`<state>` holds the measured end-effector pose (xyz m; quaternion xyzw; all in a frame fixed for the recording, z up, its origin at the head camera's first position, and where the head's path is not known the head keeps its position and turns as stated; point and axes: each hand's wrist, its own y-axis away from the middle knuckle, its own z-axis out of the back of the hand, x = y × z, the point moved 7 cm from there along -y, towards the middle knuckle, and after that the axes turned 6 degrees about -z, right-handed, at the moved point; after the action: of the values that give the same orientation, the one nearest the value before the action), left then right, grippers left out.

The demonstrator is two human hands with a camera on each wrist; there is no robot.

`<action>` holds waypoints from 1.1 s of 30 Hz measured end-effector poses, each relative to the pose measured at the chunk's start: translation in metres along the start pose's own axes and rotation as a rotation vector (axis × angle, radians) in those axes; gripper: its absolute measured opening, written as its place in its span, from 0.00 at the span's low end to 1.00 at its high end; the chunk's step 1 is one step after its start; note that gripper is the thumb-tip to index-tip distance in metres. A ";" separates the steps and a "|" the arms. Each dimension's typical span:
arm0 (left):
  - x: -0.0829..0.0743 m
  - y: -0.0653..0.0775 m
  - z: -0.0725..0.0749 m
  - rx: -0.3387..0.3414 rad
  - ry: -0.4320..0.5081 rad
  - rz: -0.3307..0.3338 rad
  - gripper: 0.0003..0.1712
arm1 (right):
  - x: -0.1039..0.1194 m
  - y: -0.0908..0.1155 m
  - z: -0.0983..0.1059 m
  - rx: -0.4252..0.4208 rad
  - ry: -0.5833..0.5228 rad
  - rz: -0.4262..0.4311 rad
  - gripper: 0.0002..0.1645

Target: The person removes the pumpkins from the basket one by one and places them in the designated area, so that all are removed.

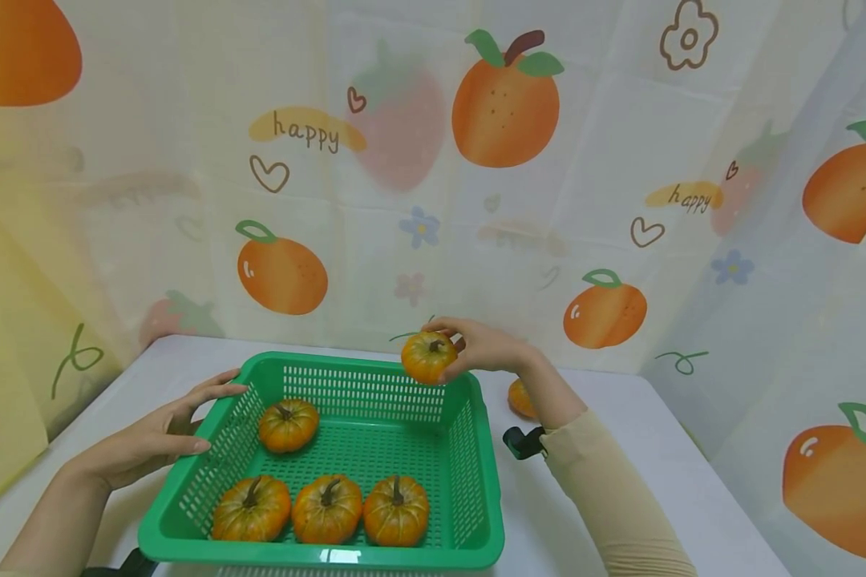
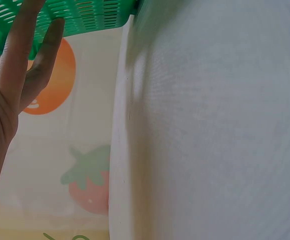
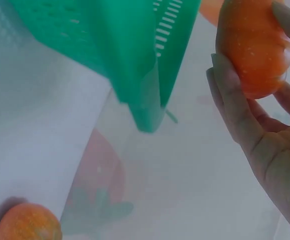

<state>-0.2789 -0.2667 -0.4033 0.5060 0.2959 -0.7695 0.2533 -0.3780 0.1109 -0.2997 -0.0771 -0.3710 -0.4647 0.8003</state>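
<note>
Both hands are at work in the head view: the left hand touches the left rim of the green basket, fingers loosely extended, while the right hand grips a pumpkin near the far right corner. Inside lie three pumpkins along the near wall and another pumpkin farther left; one more pumpkin sits outside on the surface.

In the left wrist view, straight fingers reach the basket's outer wall; light, steady contact should suffice against sliding.

In the right wrist view, thumb and fingers hold the pumpkin's sides, apart from the basket. That grip looks sound; crossing the rim calls for clearance, and any release should be low and gentle.
</note>
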 end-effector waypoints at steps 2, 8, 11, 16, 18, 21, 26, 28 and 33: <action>0.000 0.000 0.000 -0.001 0.000 -0.001 0.40 | -0.003 0.002 0.003 -0.010 -0.002 -0.011 0.47; 0.001 -0.001 0.000 -0.001 -0.001 0.004 0.40 | -0.016 0.010 0.010 -0.050 0.000 -0.035 0.47; 0.003 0.000 0.000 0.000 0.001 0.009 0.41 | -0.024 0.015 0.014 -0.076 0.017 -0.042 0.46; 0.004 0.000 0.001 -0.004 -0.012 0.007 0.41 | -0.037 0.026 0.022 -0.105 0.028 -0.074 0.46; 0.003 -0.001 0.001 0.000 -0.022 -0.009 0.40 | -0.043 0.030 0.025 -0.120 0.025 -0.091 0.46; 0.002 -0.002 0.001 0.005 -0.028 -0.019 0.40 | -0.053 0.035 0.031 -0.143 0.020 -0.109 0.46; 0.002 -0.001 0.000 0.017 -0.027 -0.015 0.40 | -0.070 0.045 0.039 -0.180 0.027 -0.123 0.46; 0.001 -0.001 -0.001 0.020 -0.023 -0.017 0.40 | -0.077 0.049 0.043 -0.194 0.019 -0.128 0.45; 0.000 -0.001 -0.002 0.022 -0.021 -0.022 0.41 | -0.096 0.059 0.053 -0.234 -0.036 -0.140 0.46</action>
<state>-0.2786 -0.2643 -0.4035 0.4975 0.2900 -0.7808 0.2425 -0.3867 0.2349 -0.3126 -0.1522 -0.3328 -0.5580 0.7447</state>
